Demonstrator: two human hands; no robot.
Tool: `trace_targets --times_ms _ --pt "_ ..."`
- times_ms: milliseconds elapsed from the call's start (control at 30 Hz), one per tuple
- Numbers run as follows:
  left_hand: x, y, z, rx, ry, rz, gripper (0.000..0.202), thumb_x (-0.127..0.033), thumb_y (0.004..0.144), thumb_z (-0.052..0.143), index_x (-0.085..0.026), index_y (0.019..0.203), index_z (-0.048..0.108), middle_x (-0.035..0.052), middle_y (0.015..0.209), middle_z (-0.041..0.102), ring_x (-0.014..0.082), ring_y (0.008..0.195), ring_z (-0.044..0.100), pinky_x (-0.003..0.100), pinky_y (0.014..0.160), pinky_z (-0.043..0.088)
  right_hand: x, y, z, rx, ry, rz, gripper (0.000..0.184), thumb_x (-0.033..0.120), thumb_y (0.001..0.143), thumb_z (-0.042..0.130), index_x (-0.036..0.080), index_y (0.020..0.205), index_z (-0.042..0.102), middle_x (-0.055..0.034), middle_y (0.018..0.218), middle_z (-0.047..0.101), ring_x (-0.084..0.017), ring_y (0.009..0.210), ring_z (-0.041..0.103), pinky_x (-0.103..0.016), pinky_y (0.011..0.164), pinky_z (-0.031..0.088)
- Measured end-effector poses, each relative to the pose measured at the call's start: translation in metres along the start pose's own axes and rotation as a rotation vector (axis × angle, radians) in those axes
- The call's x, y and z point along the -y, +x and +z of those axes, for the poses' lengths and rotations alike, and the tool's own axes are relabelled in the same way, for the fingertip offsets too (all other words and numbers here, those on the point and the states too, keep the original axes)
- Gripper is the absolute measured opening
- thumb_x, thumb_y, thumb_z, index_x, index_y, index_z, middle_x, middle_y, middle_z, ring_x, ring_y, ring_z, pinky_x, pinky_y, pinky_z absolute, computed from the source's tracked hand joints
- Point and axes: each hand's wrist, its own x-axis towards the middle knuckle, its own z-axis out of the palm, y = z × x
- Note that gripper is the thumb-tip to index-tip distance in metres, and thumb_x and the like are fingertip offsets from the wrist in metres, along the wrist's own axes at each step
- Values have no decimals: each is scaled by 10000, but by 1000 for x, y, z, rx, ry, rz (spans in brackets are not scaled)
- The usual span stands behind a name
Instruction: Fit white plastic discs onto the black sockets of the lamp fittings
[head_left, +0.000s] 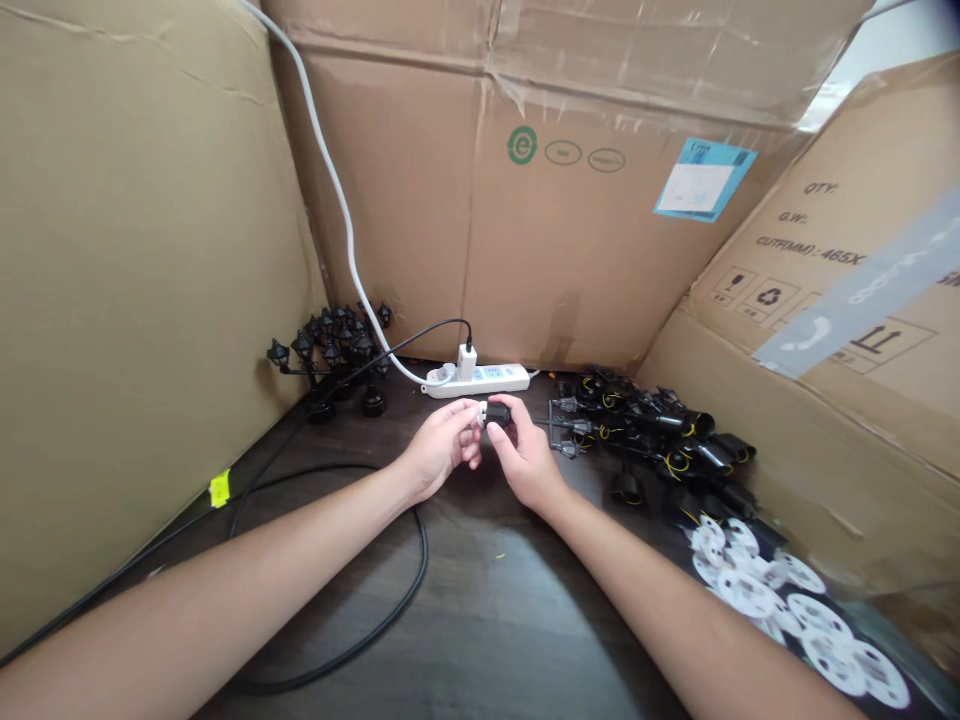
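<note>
A miniature black street lamp lies sideways in my right hand (529, 455), its round base (498, 412) gripped between thumb and fingers. From there a thin post seems to run right to the small lamp heads (576, 427). Against the open end of that base, my left hand (442, 445) pinches a small white round piece (481, 412), mostly covered by the fingers. Whether the two parts are joined I cannot tell. To the right lies a pile of similar black lamps (645, 425) with yellow wires. White round discs (746, 592) are heaped nearer to me.
Behind my hands a white power strip (495, 379) holds a white plug adapter (466, 362) with a black cable. That cable (424, 560) loops across the dark table. More black lamps (337, 340) stand at the back left. Cardboard walls (405, 200) enclose three sides.
</note>
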Motion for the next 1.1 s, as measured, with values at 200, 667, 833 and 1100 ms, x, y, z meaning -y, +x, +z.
trace_targets --times_ms 200,667,833,1100 --pt "1 0 -1 12 52 51 418 -472 796 807 -172 807 515 -78 620 500 33 436 424 170 431 424 3 0 -1 -20 -46 -4 321 327 964 517 202 1259 539 -1 789 685 -177 625 643 -269 612 519" --pt "2 -3 5 -19 249 152 427 -507 789 777 -184 835 502 -121 520 441 38 379 385 194 406 431 -1 -1 -1 -36 -9 34 328 363 956 524 193 1236 542 -7 788 661 -188 638 619 -279 588 478" --pt "2 -2 5 -13 234 133 422 -495 780 775 -187 825 491 -127 478 436 41 360 383 192 389 429 1 0 -1 -55 -50 15 340 349 959 522 193 1261 528 10 756 657 -188 641 632 -286 621 501" --pt "3 -1 3 -17 198 106 402 -467 781 777 -184 838 496 -101 574 501 46 368 433 211 380 461 5 1 -2 -92 -92 -69 335 299 947 537 208 1269 542 -49 980 728 -206 762 674 -326 741 553"
